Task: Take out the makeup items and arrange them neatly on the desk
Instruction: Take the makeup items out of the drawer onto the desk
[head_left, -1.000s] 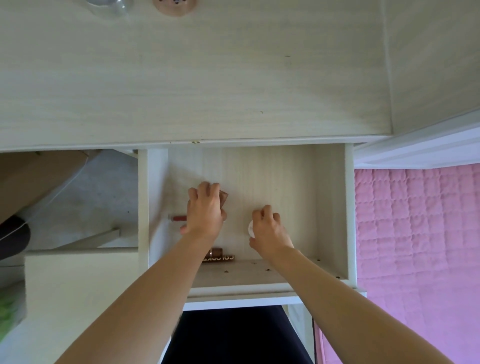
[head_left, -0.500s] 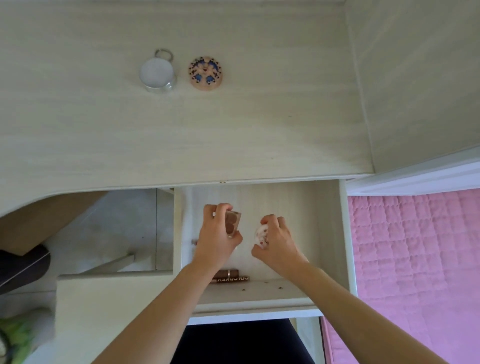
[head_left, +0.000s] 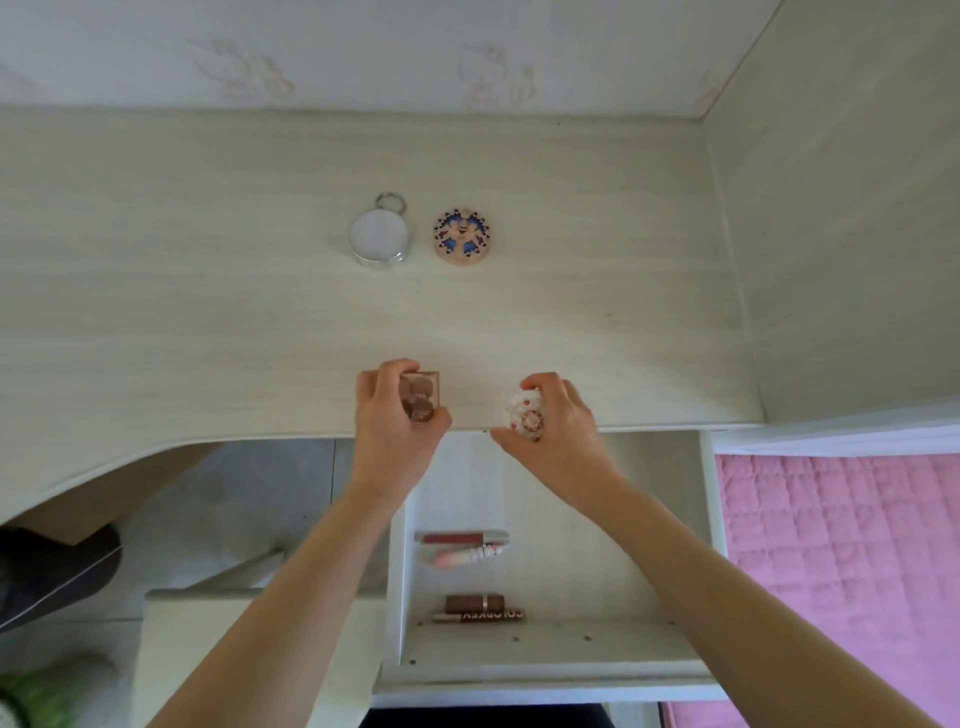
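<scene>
Head view: two hands, left (head_left: 395, 415) gripping one brown palette (head_left: 418, 397), right (head_left: 558, 421) one white compact (head_left: 527, 415); two compacts (head_left: 378, 236) on desk (head_left: 208, 312).

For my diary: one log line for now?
left hand holds brown palette | right hand holds white compact | both over desk edge

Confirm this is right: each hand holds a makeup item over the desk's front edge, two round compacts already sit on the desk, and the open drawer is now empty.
Not empty. The head view shows the drawer still holding lip products; the rest stands.
</scene>
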